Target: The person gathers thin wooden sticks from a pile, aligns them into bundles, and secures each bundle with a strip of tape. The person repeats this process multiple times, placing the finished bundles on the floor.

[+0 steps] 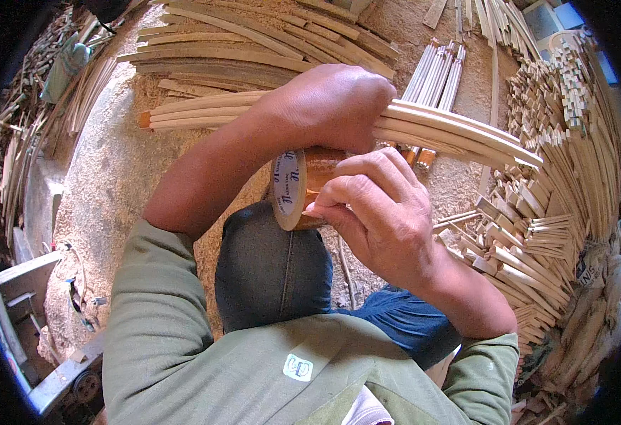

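- Head view, left hand (367, 106): it bends over the middle of a bundle of pale wood strips (459, 134), the back of the hand up; its fingers are hidden, so I cannot tell how tightly they close.
- The bundle runs out to both sides of this hand, passing behind the forearm; an orange-brown band (144, 120) wraps its left end.
- Right hand (388, 205): nearer the body than the left one, thumb and forefinger pressed together, pinching at the side of a tape roll (289, 191).
- The roll stands on edge just left of those fingertips, below the left wrist and above a jeans-clad knee (275, 262).
- Beyond the left hand lie stacked long strips (254, 42) and, to its upper right, slim banded bundles (434, 74).
- Well right of the right hand is a heap of short wood pieces (523, 234).
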### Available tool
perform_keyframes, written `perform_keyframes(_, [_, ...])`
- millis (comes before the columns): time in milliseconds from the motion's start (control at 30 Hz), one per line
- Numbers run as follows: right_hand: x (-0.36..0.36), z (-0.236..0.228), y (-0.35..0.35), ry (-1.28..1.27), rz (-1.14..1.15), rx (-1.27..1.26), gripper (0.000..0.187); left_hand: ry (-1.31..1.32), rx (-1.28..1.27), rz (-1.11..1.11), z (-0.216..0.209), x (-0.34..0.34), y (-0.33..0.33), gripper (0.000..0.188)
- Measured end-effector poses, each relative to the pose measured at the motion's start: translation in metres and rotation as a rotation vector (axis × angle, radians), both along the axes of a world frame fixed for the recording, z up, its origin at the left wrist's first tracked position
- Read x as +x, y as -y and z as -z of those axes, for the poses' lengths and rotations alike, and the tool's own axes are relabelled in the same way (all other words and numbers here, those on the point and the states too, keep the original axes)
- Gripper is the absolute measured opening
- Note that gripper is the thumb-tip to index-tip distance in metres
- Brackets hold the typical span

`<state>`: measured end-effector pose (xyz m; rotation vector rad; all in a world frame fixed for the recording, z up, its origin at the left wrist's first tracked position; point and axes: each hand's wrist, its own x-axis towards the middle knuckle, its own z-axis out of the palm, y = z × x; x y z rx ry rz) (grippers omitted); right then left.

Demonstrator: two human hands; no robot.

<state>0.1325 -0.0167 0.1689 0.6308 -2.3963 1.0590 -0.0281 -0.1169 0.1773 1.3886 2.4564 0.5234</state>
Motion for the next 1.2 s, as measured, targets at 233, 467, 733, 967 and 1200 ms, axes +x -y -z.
perform_keyframes(233, [-0.0023,0.0016,0.0015,-0.012,-0.011,-0.011,0.024,0.010,0.017,0.021,0.0028,-0.0019,0.0040,0.032])
perform_keyframes(467, [-0.0044,0.0005,0.0011,0.005,-0.003,-0.012,0.027,0.050,0.018,0.019,-0.0004,-0.0030,0.0051,0.035])
perform_keyframes(733, [-0.0035,-0.0008,0.0023,0.012,0.036,-0.016,0.026,0.022,0.017,0.011,-0.0025,-0.0026,0.0074,0.036])
perform_keyframes(967, [-0.0021,-0.0046,-0.0005,0.051,0.051,0.004,0.023,0.036,-0.004,0.000,-0.0035,-0.0027,0.0074,0.041])
perform_keyframes(1200, [0.0020,0.0015,0.0024,0.030,0.034,0.006,0.023,0.027,-0.005,0.003,-0.0051,0.0017,0.0060,0.037])
